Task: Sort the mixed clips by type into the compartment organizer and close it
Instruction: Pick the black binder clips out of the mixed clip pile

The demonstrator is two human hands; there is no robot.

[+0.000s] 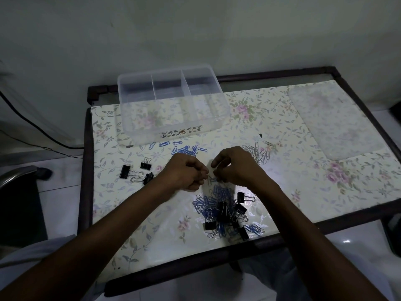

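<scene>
Both hands, left hand [184,171] and right hand [235,165], pinch tangled wire paper clips [211,178] above the mixed pile [225,212]; the clear 3-compartment organizer [173,103] stands beyond.

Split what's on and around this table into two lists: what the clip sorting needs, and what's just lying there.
Needed for the job:
- clear compartment organizer, nothing visible inside
- its lid, lying apart
- mixed pile
- blue paper clips
- silver paper clips
- black binder clips
- left hand and right hand, pinching clips

Lying about:
- black cable
- chair
</scene>
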